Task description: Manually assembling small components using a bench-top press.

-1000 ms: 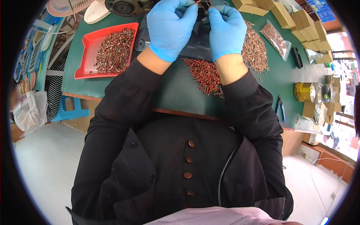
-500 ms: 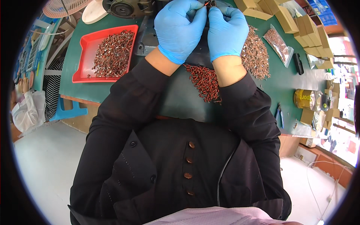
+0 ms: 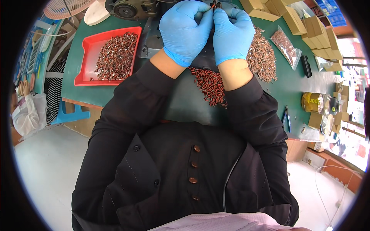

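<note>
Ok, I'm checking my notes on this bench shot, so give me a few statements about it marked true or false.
1. Both hands wear blue gloves. True: the left hand and right hand are gloved.
2. The red tray is bare. False: it holds a heap of small reddish-brown parts.
3. The hands meet fingertip to fingertip over a small dark part. True.
4. The clear bag of parts lies on the person's left. False: it lies to the right.
5. The table top is green. True.
</note>
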